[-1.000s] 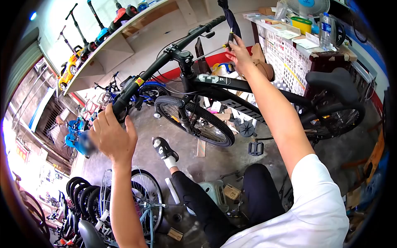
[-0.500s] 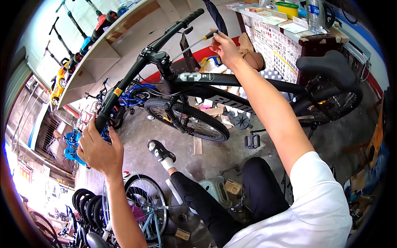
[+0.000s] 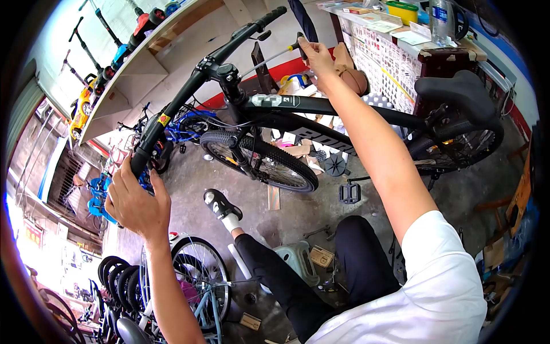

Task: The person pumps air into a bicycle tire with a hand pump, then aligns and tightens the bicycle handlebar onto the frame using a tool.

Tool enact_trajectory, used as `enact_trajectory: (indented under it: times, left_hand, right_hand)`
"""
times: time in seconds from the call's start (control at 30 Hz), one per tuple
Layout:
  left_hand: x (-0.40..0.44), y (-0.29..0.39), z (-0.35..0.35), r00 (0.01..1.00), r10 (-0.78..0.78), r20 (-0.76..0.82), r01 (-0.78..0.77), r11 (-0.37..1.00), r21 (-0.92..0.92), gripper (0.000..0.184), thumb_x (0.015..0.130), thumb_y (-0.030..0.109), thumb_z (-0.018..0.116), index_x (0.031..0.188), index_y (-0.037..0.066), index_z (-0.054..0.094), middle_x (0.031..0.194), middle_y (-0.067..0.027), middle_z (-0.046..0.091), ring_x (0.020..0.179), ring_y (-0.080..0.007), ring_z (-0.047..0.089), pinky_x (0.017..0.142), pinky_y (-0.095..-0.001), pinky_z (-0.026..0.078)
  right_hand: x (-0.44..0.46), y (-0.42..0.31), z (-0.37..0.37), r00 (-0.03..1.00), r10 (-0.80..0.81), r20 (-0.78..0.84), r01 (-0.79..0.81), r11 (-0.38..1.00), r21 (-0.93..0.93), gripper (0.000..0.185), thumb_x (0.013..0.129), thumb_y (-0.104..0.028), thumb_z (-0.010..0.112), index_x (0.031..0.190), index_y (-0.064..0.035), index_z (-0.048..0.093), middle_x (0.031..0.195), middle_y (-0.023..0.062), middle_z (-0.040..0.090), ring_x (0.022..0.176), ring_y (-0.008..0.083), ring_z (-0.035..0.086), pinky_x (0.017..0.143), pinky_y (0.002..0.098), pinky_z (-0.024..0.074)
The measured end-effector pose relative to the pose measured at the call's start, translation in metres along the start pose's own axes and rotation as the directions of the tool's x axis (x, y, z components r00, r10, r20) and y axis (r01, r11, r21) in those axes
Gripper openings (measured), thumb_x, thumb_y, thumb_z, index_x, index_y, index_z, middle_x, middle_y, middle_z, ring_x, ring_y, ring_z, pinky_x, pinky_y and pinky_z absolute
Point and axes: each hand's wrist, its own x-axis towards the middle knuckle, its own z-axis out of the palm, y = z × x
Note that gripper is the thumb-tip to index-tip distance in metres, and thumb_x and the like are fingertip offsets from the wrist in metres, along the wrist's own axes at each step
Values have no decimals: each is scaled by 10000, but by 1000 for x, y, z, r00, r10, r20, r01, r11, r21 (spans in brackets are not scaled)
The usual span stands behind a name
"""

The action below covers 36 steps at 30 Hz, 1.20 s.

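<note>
A black bicycle stands across the view, its handlebar [image 3: 192,86] running diagonally at upper left. My left hand [image 3: 137,200] is at the handlebar's near end, thumb and fingers around the black grip [image 3: 141,157]. My right hand [image 3: 318,59] holds the black handle of a T-handle hex key [image 3: 269,61] with a yellow collar and a long silver shaft. The shaft points at the stem [image 3: 228,73]; its tip is hidden behind the stem, so I cannot tell whether it sits in a bolt. The top tube [image 3: 344,107] passes behind my right forearm.
A counter [image 3: 421,43] with a bottle and a yellow tub stands at upper right. Scooters line a shelf [image 3: 123,86] at upper left. A light blue bicycle [image 3: 200,286], stacked tyres [image 3: 117,281] and a grey-green stool [image 3: 295,261] are near my legs. Cardboard scraps lie beyond the front wheel [image 3: 275,169].
My right hand has moved slightly up and right, and the hex key's handle has turned so its crossbar shows more upright. My left hand stays on the grip. The view has shifted slightly.
</note>
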Motion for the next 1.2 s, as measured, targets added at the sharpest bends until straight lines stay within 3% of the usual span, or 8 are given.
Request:
enact_trajectory:
  times: [0.37,0.4,0.63,0.77,1.03,1.1,1.17,1.2]
  left_hand:
    - [0,-1,4,1000,1,-20,-1,1000,2,526,837,312,725,1318,123,627,1117,-50,646,1013,-255,607,924,-429,402]
    - [-1,0,4,1000,0,-22,0,1000,-1,524,835,312,726,1314,123,629,1119,-50,646,1011,-254,607,923,-429,403]
    - [-1,5,2,999,-25,-41,26,1000,8,503,830,329,725,1280,119,642,1094,-39,643,1003,-243,601,927,-410,394]
    - [-1,3,1,998,-35,-53,35,999,4,495,820,328,729,1262,123,642,1076,-39,637,1010,-238,600,937,-409,385]
    - [-2,-1,0,999,-33,-38,31,998,-47,504,798,299,732,1261,123,638,1076,-43,631,1017,-229,602,958,-414,394]
    - [-1,-1,-4,999,-38,9,39,998,-57,521,805,295,732,1283,114,635,1113,-48,653,1050,-233,616,949,-406,402]
    - [-2,-1,-6,999,-51,1,51,997,-59,519,806,288,731,1284,112,631,1125,-53,649,1056,-236,610,958,-413,400]
    - [-3,-1,-6,999,-49,-2,49,997,-64,521,806,288,731,1285,111,629,1131,-54,648,1055,-235,607,958,-418,400]
  right_hand:
    - [9,1,-11,991,74,114,-49,977,-205,658,801,-645,815,989,-32,670,822,13,632,645,61,532,591,195,412]
    - [9,-1,-10,990,80,121,-55,979,-197,656,800,-603,837,921,27,697,828,59,641,811,149,589,768,275,474]
    - [38,-26,-19,894,313,319,-161,891,-424,560,869,-612,763,844,-55,705,637,-48,536,538,62,440,509,218,304]
    - [35,-37,-5,844,387,370,-269,904,-333,440,952,-522,693,887,-88,666,681,-42,564,532,73,469,514,234,412]
    - [17,-54,24,933,356,48,-338,915,-222,371,850,-426,781,773,-136,563,654,-14,461,526,116,408,511,309,366]
    - [36,-30,14,947,314,72,-281,913,-297,400,834,-452,765,809,-68,657,708,51,585,600,185,547,590,370,451]
    - [45,-26,13,979,152,133,-46,809,-586,563,822,-506,729,982,34,733,866,165,712,820,284,687,759,406,520]
    - [40,-34,12,968,223,118,-110,793,-599,678,824,-532,688,1122,75,726,1044,244,733,1039,344,700,903,407,511]
